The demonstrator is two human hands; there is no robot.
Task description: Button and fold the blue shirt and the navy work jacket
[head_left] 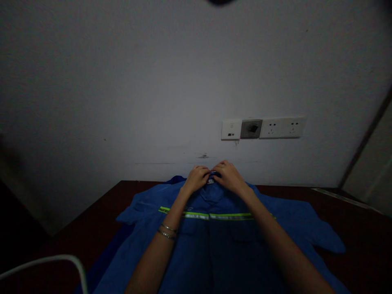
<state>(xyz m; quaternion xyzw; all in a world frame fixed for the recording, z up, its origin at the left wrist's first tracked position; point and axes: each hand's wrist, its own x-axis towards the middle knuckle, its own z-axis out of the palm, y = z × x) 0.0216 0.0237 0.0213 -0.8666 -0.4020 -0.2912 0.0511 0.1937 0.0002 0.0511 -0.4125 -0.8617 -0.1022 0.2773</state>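
Note:
A blue short-sleeved work shirt (196, 249) lies spread out, front side up, with a yellow-green and silver reflective stripe across its chest. Its collar points away from me, toward the wall. My left hand (197, 179) is closed on the left side of the collar, fingers bent over the edge. On the collar's other side my right hand (228, 176) grips it in the same way, the fingertips of both hands close together. Between them a small white label (210, 181) shows inside the neck. Two bracelets circle my left wrist.
Under the shirt is a dark red-brown table (119, 192), which meets a pale wall (153, 102). Wall sockets (281, 128) sit above the table at the right. A white cable (61, 257) curves in at lower left. A thin strip (346, 199) lies at the right back edge.

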